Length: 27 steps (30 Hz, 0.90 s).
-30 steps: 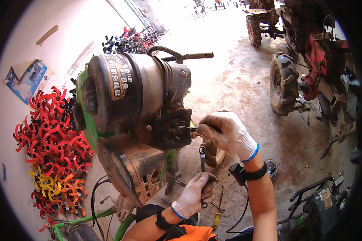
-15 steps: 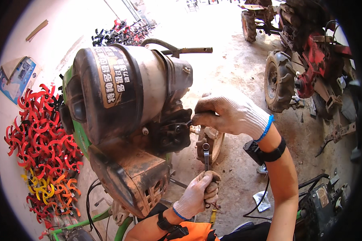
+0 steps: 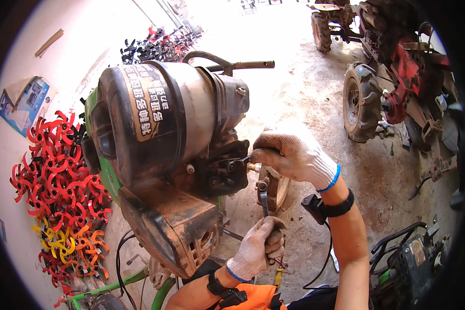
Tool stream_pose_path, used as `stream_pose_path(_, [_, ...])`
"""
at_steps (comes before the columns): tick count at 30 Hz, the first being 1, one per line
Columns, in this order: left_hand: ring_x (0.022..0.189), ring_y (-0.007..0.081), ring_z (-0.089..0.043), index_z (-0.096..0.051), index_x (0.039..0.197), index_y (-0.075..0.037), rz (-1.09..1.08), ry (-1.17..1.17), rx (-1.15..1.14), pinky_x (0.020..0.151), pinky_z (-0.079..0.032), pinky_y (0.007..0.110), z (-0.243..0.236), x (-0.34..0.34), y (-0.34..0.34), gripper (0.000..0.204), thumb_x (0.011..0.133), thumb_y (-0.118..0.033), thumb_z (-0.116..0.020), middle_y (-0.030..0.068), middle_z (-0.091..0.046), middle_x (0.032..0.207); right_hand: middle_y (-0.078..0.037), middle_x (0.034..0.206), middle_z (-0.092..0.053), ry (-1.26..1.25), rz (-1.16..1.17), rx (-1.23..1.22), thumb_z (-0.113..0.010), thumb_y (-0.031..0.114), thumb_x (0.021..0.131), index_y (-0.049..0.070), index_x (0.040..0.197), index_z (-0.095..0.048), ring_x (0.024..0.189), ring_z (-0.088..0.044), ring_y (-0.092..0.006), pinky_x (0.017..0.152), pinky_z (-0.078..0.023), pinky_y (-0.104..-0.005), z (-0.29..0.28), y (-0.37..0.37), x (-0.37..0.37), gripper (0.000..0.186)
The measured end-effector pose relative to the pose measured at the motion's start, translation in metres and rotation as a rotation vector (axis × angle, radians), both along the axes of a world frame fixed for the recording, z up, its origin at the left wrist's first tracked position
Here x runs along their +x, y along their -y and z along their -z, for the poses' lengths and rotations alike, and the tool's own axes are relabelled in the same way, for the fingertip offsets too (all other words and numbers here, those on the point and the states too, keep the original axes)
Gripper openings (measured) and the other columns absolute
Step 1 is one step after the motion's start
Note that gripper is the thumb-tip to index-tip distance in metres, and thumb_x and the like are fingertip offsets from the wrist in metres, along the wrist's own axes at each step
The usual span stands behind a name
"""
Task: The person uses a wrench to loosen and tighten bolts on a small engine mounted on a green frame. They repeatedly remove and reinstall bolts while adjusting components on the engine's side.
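The right hand [image 3: 294, 157] has thumb and forefinger pinched together on a slim metal piece [image 3: 246, 159] at the side of the black engine housing [image 3: 223, 182]; the glove covers much of that piece, so I cannot tell whether it is a tool or a part of the engine. The left hand [image 3: 250, 251] is clamped on the shank of a ring spanner [image 3: 264, 199], which stands ring end up, just below the right hand and apart from the housing.

The fingertip pinch looks like the weak point: thick, soiled glove fabric dulls feel, so a small piece could slip out and drop past the rubber-tyred wheel [image 3: 280, 192] to the concrete floor [image 3: 315, 227]. Loose knit fabric could also snag on the housing's edges. If the spanner's ring were seated only partly on a fastener, or at a tilt, it could slip off under load, rounding the corners and driving the knuckles into metal. Dust on the brown metal shroud [image 3: 183, 212] could fall into any open port. The black cable [image 3: 328, 253] hanging by the right forearm could catch during a wide swing.
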<state>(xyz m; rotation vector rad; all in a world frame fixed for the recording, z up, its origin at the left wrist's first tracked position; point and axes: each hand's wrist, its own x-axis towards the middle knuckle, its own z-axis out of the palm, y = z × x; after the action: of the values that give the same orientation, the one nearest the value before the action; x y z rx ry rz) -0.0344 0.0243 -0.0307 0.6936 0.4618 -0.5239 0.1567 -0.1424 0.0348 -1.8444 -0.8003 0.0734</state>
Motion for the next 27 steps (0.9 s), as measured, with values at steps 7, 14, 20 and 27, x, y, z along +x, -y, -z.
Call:
stream_pose_path(7, [0.06,0.01,-0.026,-0.066,0.119,-0.007,-0.001,0.024,0.059,0.056,-0.027,0.029,-0.005,-0.003,-0.003,0.032,0.123,-0.035,-0.051,-0.0042,-0.029,0.075,-0.01,0.091,-0.078,-0.099,0.026,0.07,-0.076,0.031,0.11,0.006,0.118,-0.08,0.083,-0.072,-0.0182,0.082,-0.06,-0.0368,0.017,-0.009,-0.004,0.026])
stream_pose_path(14, [0.061,0.011,-0.028,-0.067,0.123,-0.004,-0.068,0.088,0.183,0.058,-0.029,0.031,-0.015,-0.019,0.004,0.039,0.125,-0.035,-0.044,-0.0028,-0.032,0.075,-0.009,0.091,-0.079,-0.132,0.053,0.076,-0.075,0.03,0.111,0.007,0.119,-0.081,0.085,-0.073,-0.0157,0.084,-0.061,-0.0349,0.021,-0.009,-0.007,0.025])
stream_pose_path(20, [0.062,0.012,-0.029,-0.067,0.137,0.001,-0.142,0.315,0.238,0.059,-0.029,0.032,-0.012,-0.037,0.005,0.048,0.126,-0.039,-0.043,-0.0017,-0.037,0.075,-0.008,0.094,-0.08,-0.188,0.07,0.117,-0.074,0.028,0.113,0.006,0.12,-0.081,0.087,-0.073,-0.0134,0.085,-0.061,-0.034,0.026,-0.014,-0.006,0.025])
stream_pose_path(27, [0.062,0.0107,-0.029,-0.069,0.135,-0.002,-0.161,0.416,0.251,0.058,-0.028,0.032,-0.015,-0.03,-0.004,0.044,0.125,-0.039,-0.047,-0.003,-0.037,0.073,-0.007,0.095,-0.081,-0.193,0.076,0.091,-0.075,0.028,0.112,0.006,0.12,-0.081,0.088,-0.073,-0.0136,0.086,-0.061,-0.0337,0.023,-0.012,-0.009,0.024])
